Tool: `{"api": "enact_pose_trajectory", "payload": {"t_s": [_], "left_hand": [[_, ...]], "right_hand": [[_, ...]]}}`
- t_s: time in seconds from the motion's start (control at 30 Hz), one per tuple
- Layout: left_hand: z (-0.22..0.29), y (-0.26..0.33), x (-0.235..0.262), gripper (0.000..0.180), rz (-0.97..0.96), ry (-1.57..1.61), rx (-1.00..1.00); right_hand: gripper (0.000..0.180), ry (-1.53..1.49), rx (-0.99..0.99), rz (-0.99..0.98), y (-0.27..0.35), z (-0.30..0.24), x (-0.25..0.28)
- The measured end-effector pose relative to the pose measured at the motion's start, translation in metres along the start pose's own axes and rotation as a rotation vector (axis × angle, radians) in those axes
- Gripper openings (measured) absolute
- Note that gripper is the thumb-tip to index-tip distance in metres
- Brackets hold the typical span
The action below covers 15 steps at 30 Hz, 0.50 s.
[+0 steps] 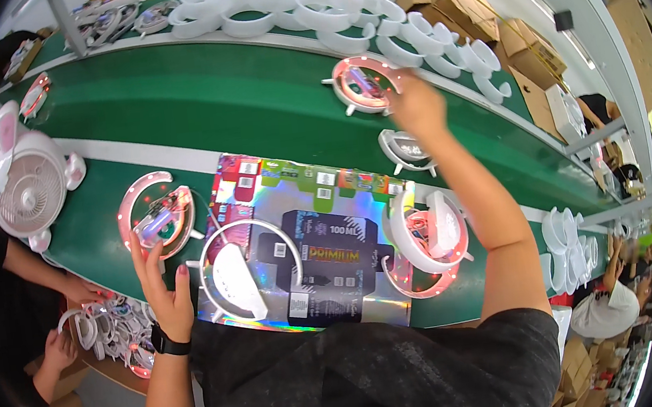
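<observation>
Both hands are out over the green counter [251, 107]. The person's right hand [415, 105] is stretched far forward, its fingers lying on the rim of a glowing red ring-shaped part [361, 85] with small white feet. The hand is motion-blurred, so whether its fingers are curled around that rim or only resting on it cannot be told. The left hand [163, 290], with a dark watch [166, 342] at the wrist, sits much nearer the body, thumb and fingers spread loosely and raised toward a second red-lit ring [155, 219]. Its fingertips meet that ring's near edge without closing on anything.

Just right of the left hand lies a white ring with a white insert [241, 269], resting on a shiny flattened carton sheet [306, 238] with rainbow foil and a dark centre panel. Further right on that sheet, under the right forearm, a white and red ring assembly [426, 232] is stacked. Between that stack and the right hand sits a smaller white ring [407, 150].

Beyond the right hand, a row of plain white rings [336, 5] runs along the far side of the counter. Far to the left of the left hand stands a white fan with pink ears [26, 185]. Below it, another person's hands [73, 313] work among more ring parts, and cardboard boxes [498, 23] pile up on the far right.
</observation>
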<state>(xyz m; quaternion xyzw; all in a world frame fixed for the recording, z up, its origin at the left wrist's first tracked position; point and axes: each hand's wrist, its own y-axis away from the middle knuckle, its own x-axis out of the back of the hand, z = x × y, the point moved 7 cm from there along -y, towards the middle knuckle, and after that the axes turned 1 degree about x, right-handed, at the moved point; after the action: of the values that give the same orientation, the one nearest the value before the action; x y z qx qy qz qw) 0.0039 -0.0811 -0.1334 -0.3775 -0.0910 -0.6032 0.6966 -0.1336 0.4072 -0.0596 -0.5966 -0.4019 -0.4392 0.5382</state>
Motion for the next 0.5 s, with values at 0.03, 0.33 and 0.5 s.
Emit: {"api": "enact_pose_trajectory", "payload": {"t_s": [0.03, 0.33, 0.5], "left_hand": [[0.009, -0.008, 0.002, 0.049, -0.038, 0.014, -0.046], [0.042, -0.017, -0.050, 0.046, -0.398, -0.168, -0.276], [0.036, -0.016, -0.047, 0.042, -0.301, -0.130, -0.239]], "right_hand": [[0.054, 0.072, -0.126, 0.105, 0.000, 0.047, 0.001], [0.037, -0.364, -0.597, -0.288, 0.051, 0.265, -0.078], [0.037, -0.629, -0.781, 0.017, -0.024, 0.263, 0.005]]}}
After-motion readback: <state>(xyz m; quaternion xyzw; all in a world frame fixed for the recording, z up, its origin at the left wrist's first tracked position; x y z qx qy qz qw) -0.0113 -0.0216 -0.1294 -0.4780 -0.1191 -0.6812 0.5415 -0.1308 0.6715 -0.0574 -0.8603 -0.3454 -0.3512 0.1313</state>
